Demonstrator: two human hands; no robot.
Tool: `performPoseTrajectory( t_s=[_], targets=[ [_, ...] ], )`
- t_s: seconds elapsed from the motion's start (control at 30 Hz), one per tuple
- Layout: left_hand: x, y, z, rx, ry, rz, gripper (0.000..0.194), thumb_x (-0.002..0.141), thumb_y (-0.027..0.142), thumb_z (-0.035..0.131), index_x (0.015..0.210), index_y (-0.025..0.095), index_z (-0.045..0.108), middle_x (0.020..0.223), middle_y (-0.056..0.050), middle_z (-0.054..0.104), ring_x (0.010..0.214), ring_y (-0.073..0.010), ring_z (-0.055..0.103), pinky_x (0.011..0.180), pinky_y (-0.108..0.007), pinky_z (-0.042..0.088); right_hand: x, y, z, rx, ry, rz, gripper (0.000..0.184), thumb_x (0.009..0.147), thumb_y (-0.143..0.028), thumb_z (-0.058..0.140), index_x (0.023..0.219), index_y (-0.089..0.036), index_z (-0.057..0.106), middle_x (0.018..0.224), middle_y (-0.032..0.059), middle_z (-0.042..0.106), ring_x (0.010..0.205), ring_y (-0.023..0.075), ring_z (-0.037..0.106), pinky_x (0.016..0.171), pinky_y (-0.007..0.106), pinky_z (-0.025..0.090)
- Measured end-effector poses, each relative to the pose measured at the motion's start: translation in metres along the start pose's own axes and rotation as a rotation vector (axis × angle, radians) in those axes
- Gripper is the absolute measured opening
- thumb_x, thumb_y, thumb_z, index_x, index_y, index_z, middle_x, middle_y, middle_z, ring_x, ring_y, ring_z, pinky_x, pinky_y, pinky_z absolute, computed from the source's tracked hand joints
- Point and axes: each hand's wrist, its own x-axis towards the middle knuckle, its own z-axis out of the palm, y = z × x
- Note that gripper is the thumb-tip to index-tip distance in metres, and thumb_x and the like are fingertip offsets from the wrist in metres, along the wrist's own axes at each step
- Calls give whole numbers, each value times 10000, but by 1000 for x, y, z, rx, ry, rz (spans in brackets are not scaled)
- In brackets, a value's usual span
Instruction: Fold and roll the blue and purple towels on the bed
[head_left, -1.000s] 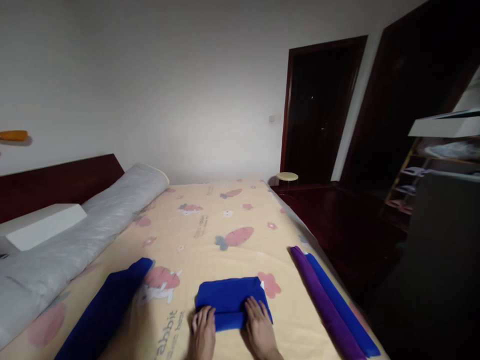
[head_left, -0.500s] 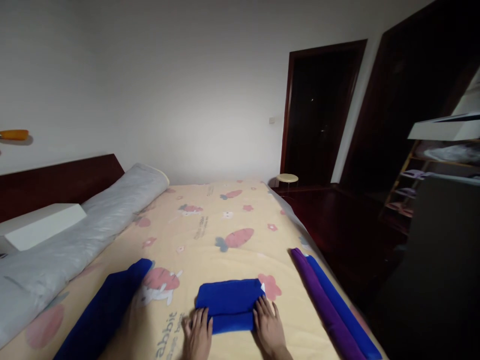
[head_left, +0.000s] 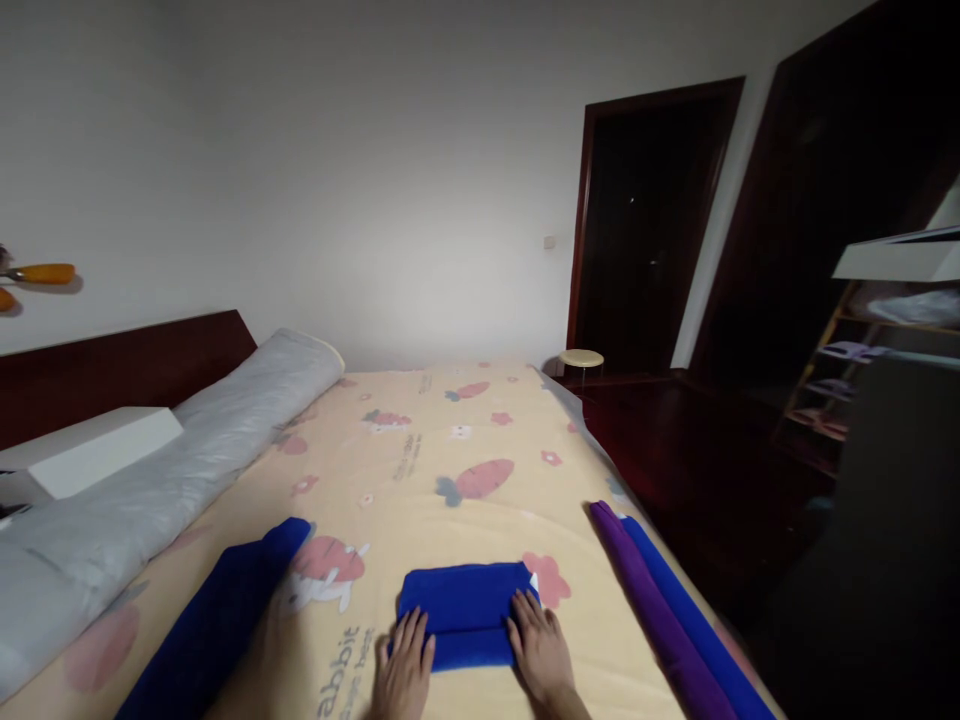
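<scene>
A blue cloth (head_left: 466, 612), folded into a flat rectangle, lies on the bed near me. A crease runs across it, and a small white tag shows at its right edge. My left hand (head_left: 407, 662) rests flat on its left side, fingers stretched out. On its right side lies my right hand (head_left: 541, 645), fingers also extended and pressing the fabric. To the left is a dark blue cloth (head_left: 217, 620), narrow and folded lengthwise. At the right, a purple folded cloth (head_left: 660, 610) lies alongside a long blue folded cloth (head_left: 694, 610).
The bed has a yellow sheet (head_left: 420, 470) with carrots and rabbits. A grey rolled quilt (head_left: 225, 430) and a white box (head_left: 105, 450) sit by the headboard (head_left: 150, 360). Beyond stand a round stool (head_left: 582, 358), a dark door (head_left: 656, 230) and a shoe rack (head_left: 825, 390).
The view has turned slightly left, so things sit a little further right. My left hand has shifted slightly up onto the folded blue cloth; both hands stay at its sides.
</scene>
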Motion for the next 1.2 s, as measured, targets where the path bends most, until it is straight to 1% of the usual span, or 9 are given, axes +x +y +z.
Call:
performPoseTrajectory(
  t_s=[0.1, 0.2, 0.33, 0.4, 0.5, 0.73, 0.9, 1.03, 1.2],
  targets=[
    [-2, -6, 3, 71, 110, -110, 450, 920, 369, 366, 1312, 280, 567, 1392, -44, 577, 1289, -270, 495, 1050, -533, 374, -2, 12, 0, -41, 39, 51, 460, 954, -368, 362, 1315, -184, 581, 1416, 102, 509, 1354, 316, 402, 1108, 541, 284],
    [2, 15, 14, 63, 220, -81, 433, 913, 277, 355, 1253, 266, 623, 1322, -52, 637, 1245, -252, 540, 1011, -481, 426, -6, -8, 1, -35, 18, -28, 461, 951, -329, 361, 1338, -176, 559, 1459, 97, 455, 1385, 290, 355, 1139, 503, 252],
    [9, 60, 24, -75, 139, 159, 511, 884, 151, 322, 1326, 264, 554, 1388, -20, 579, 1267, -171, 534, 1030, -343, 450, -10, -53, 4, 81, -158, -274, 521, 922, -286, 386, 1436, -214, 438, 1492, 48, 404, 1387, 227, 358, 1138, 400, 281],
    [13, 72, 24, -97, 58, 141, 506, 892, 167, 313, 1333, 255, 545, 1397, -21, 567, 1275, -172, 529, 1059, -348, 433, -7, -65, 5, 118, -206, -283, 511, 926, -285, 374, 1428, -225, 451, 1458, 45, 457, 1362, 221, 400, 1129, 394, 295],
    [17, 61, 15, -64, -26, 25, 468, 926, 271, 315, 1341, 266, 532, 1420, -25, 538, 1296, -203, 509, 1072, -413, 419, 0, -56, 4, 87, -168, -172, 469, 926, -283, 366, 1357, -230, 543, 1414, 50, 512, 1350, 245, 417, 1122, 435, 301],
    [12, -6, -17, 94, -64, -126, 485, 918, 374, 353, 1379, 282, 473, 1477, -42, 454, 1358, -262, 431, 1092, -538, 335, 8, 13, -8, -60, -4, 100, 500, 934, -361, 365, 1357, -164, 543, 1447, 120, 451, 1370, 333, 372, 1106, 569, 285],
    [18, 29, -2, 37, 83, -39, 475, 932, 268, 303, 1366, 251, 495, 1457, -55, 483, 1334, -233, 467, 1068, -489, 386, 2, -21, -2, 23, -57, -64, 501, 958, -343, 328, 1397, -171, 497, 1495, 94, 383, 1411, 284, 302, 1154, 506, 226],
    [28, 65, 15, -90, 26, 139, 491, 917, 201, 305, 1364, 274, 495, 1417, -39, 542, 1281, -179, 522, 1037, -377, 434, 4, -57, 3, 144, -252, -300, 515, 934, -317, 360, 1440, -253, 430, 1479, 40, 420, 1376, 223, 376, 1130, 417, 294],
    [32, 44, 4, -13, -57, -3, 480, 928, 327, 321, 1385, 292, 465, 1468, -27, 480, 1332, -219, 468, 1065, -464, 396, 20, -35, -6, 21, -167, -29, 496, 959, -391, 308, 1379, -230, 518, 1463, 72, 433, 1387, 276, 351, 1119, 531, 283]
  ],
)
